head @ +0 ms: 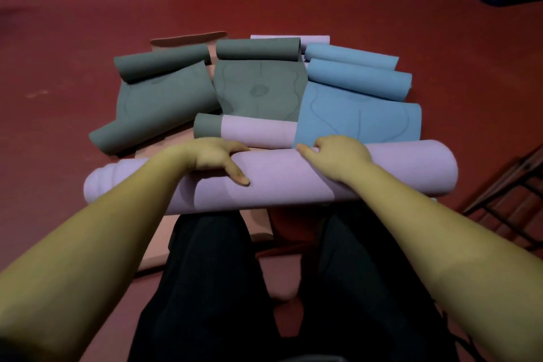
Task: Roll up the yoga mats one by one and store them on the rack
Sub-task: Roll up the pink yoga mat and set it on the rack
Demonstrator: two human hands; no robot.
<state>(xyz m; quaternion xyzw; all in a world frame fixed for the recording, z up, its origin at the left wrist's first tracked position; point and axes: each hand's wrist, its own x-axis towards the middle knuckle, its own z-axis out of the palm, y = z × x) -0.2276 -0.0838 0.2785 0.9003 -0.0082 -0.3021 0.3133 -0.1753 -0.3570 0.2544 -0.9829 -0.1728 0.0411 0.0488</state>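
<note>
Now we grip the rolled lilac yoga mat [293, 179] under both hands, left hand [214, 157] and right hand [340, 156] curled over it, its long axis crosswise beneath our fingers.

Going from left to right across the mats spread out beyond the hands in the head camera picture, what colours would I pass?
Left grey mat → middle grey mat → blue mat. All three lie partly unrolled, each with its far end curled.
</note>
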